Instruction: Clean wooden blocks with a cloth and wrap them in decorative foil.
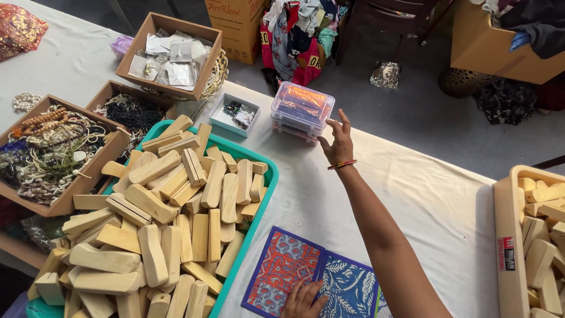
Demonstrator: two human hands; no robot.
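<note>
- right hand (338, 141) fingers spread, reaching, just short of clear plastic boxes (302, 110) stacked on white table (435, 206)
- left hand (303, 299) flat, open, pressing patterned cards (312, 277) at near edge
- green tray (264, 188) heaped with wooden blocks (165, 229), left of cards

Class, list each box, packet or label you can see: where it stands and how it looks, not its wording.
Clear boxes: stacked by right hand, orange inside.
Carton: floor, brown, red print.
Packets: silvery, in brown tray.
Label: red-black, on cream tub.
</note>
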